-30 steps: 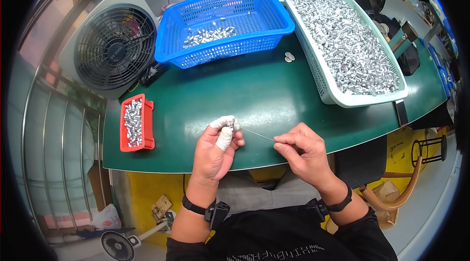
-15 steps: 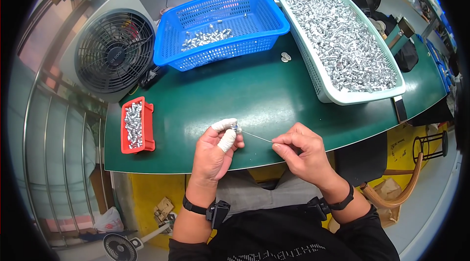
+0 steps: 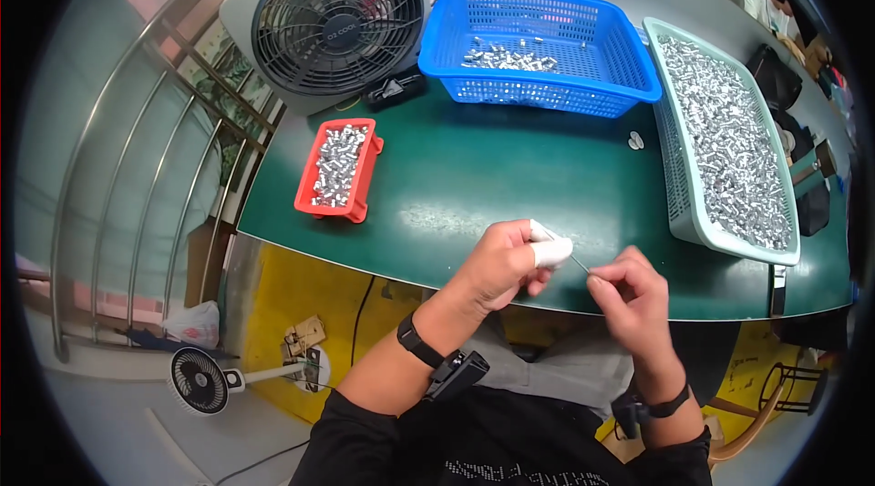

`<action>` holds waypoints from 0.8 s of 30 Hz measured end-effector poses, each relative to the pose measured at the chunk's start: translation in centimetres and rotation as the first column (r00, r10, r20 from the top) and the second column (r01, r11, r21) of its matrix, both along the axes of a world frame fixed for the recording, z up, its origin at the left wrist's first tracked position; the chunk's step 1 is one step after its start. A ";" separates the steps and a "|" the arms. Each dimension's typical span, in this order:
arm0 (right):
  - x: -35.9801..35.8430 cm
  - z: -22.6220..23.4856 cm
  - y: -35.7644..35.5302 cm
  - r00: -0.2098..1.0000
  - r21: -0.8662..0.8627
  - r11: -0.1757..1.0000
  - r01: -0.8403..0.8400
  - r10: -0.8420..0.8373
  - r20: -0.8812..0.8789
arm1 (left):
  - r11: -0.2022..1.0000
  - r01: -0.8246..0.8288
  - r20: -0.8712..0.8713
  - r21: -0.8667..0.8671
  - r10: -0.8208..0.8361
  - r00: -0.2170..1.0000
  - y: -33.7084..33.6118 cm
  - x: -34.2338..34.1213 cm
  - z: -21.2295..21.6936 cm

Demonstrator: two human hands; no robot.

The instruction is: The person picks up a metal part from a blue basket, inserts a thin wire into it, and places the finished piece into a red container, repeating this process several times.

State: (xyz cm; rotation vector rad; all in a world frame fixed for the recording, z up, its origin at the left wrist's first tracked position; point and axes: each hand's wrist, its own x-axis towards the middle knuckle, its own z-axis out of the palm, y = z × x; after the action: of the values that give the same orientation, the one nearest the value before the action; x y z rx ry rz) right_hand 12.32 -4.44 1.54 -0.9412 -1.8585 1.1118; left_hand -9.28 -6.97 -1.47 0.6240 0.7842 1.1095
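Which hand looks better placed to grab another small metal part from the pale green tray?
Probably the right hand: it sits nearer the pale green tray, though it pinches a thin wire. The left hand, with white fingertip covers, lies farther away.

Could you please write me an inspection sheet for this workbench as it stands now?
Surface: green table, worn patch near the front edge.
Job's things: thin wire between both hands; small metal parts in the red tray, blue basket and pale green basket.
Clutter: two small pale pieces beside the blue basket.
Grippers: left hand has white-covered fingers at the wire; right hand pinches the wire.
Cables: a dark cable hangs below the table.
Surroundings: box fan, metal railing, small floor fan.
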 end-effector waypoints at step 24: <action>5.0 -2.9 5.7 0.984 -0.349 0.933 -0.090 0.028 -0.178 | 0.929 -0.370 0.037 -0.022 0.371 0.928 4.0 6.4 -0.7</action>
State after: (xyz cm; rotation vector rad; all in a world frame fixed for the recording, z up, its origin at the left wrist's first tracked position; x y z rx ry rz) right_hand 17.36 1.28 -1.38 -0.9582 -1.5836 1.5528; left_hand -2.85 -2.99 -2.21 0.4468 0.8972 1.4560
